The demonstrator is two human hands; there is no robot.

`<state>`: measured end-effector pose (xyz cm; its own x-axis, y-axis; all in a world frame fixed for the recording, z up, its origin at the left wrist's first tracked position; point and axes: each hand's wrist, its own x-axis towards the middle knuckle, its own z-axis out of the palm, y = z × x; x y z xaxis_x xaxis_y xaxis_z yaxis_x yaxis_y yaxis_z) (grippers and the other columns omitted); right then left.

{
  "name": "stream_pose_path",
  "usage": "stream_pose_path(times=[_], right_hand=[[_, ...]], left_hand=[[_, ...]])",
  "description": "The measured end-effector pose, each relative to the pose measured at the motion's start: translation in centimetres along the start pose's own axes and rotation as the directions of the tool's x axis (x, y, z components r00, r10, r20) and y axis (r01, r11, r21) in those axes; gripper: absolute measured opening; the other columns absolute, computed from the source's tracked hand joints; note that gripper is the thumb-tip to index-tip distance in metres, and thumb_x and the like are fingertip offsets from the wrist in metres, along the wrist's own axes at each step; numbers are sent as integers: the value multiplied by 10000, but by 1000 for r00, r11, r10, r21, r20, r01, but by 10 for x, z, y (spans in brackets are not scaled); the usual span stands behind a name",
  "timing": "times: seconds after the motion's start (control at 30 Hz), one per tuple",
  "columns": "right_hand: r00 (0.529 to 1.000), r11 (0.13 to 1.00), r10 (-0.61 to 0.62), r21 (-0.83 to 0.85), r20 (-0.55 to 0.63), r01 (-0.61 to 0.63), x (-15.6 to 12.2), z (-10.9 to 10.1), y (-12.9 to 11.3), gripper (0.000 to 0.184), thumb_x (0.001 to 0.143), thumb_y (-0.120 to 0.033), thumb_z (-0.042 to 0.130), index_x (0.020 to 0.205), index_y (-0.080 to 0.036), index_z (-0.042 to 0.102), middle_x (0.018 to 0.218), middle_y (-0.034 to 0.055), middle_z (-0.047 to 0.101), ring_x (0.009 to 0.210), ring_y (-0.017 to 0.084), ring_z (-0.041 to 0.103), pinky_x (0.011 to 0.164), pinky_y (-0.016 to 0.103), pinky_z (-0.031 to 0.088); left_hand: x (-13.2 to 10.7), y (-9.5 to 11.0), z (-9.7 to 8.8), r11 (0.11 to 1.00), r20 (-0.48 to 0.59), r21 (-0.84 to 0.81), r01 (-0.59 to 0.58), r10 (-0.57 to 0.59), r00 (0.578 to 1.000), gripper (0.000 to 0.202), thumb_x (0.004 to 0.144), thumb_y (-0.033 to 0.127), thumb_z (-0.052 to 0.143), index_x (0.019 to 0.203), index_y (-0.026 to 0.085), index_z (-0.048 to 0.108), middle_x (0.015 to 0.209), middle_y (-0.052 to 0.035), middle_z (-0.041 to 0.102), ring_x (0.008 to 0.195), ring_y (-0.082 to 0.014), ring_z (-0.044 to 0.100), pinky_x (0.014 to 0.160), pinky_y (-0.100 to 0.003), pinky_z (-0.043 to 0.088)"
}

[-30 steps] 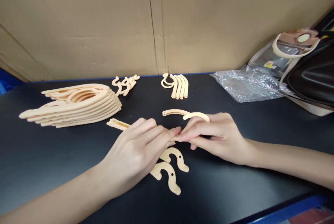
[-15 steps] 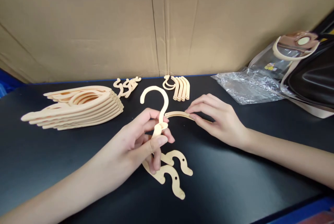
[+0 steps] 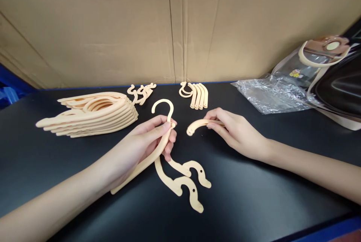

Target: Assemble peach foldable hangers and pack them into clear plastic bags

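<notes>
**While Your Left Hand Is Gripping a Hanger Piece, Your Right Is Pinching a Curved Arm**

As you are looking down at the black table (image 3: 254, 197), your left hand (image 3: 143, 142) is closing around a peach hanger piece (image 3: 163, 103), with the thumb and fingers pressing together just below its hook. The hook is standing up above your fingertips. The long arm of the piece is running down and to the left under your palm, and its far end is reaching close to the table. You cannot tell from here whether that end is touching the surface.

Your right hand (image 3: 239, 135) is pinching one end of a curved arm (image 3: 197, 124) between the thumb and the fingers. The rounded free end is pointing toward your left hand, near it but apart from it. Whether the curved arm is resting on the table or hanging just above it is not showing clearly.

Two flat pieces (image 3: 194, 170), each with a hooked end and a small hole, are lying on the table just below your left hand, touching each other where they cross.

Farther back on the left, a stack of hangers (image 3: 93, 116) is sitting on the table. Behind it, a few small hooks (image 3: 141, 91) are lying near the back edge, and a bundle of curved arms (image 3: 199, 95) is lying side by side to their right. A crumpled plastic bag (image 3: 270, 91) is lying at the far right, with a dark bag (image 3: 338, 84) leaning beside it. A cardboard wall (image 3: 180, 24) is standing along the back of the table.
</notes>
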<state>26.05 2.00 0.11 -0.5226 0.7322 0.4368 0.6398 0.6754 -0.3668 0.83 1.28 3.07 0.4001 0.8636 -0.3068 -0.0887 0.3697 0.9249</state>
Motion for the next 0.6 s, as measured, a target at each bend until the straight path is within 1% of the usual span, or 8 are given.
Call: stream_pose_path(times=[0.1,0.2,0.27,0.33,0.4,0.5,0.53,0.6], right_hand=[[994,992,-108,60,-5,108,-3,1,-1,90,1047,-243,426,1014,-193,493,915,49,642,743,151,624,657,278,515],[980,981,-187,47,-62,190,-5,2,-2,60,1042,-236,448,1069,-200,487,943,48,640,755,146,630,657,264,521],[979,981,-188,33,-72,191,-5,2,-2,149,1036,-232,466,1179,-200,497,999,54,647,770,143,643,671,259,533],[984,984,-172,41,-47,174,-5,2,-1,209,1033,-222,470,1237,-206,515,1028,57,644,803,144,657,700,259,547],[985,983,-171,61,-28,172,-5,2,0,206,1030,-209,467,1222,-205,543,1048,64,644,848,150,665,730,266,554],[979,978,-202,42,-28,203,-5,2,0,190,1027,-167,440,1161,-198,570,1055,67,671,861,149,661,722,268,539],[979,979,-204,16,-24,205,-5,2,0,177,1027,-172,446,1139,-195,581,1028,60,685,832,144,656,697,262,524],[980,979,-199,-36,2,199,-4,1,-2,142,1027,-246,500,1092,-186,611,936,38,704,766,139,640,662,259,487]], left_hand=[[1,0,-2,1000,15,17,-2,2,1000,65,948,208,610,916,155,631,818,-10,677,586,-97,620,580,-199,598],[2,0,-4,999,15,47,14,-15,1000,94,937,259,647,972,173,663,720,0,672,583,-119,647,589,-214,608],[2,0,-4,998,17,64,25,-26,1000,119,938,274,651,1008,180,674,678,3,668,562,-125,654,559,-202,597],[2,0,-4,997,26,65,29,-31,999,122,941,266,645,1018,177,677,742,-11,703,536,-113,645,530,-194,588],[2,1,-4,997,43,63,37,-39,998,117,954,260,628,1006,168,677,758,-25,722,525,-105,637,524,-186,585],[1,1,-4,995,63,79,60,-65,996,132,974,271,603,1002,163,675,636,-37,709,545,-117,656,546,-164,580],[1,1,-5,994,65,84,67,-72,995,136,976,275,601,1009,164,674,617,-43,709,553,-122,664,553,-162,580],[1,1,-5,994,66,87,73,-79,995,139,973,278,608,1024,168,676,624,-50,722,559,-127,675,557,-165,581]])
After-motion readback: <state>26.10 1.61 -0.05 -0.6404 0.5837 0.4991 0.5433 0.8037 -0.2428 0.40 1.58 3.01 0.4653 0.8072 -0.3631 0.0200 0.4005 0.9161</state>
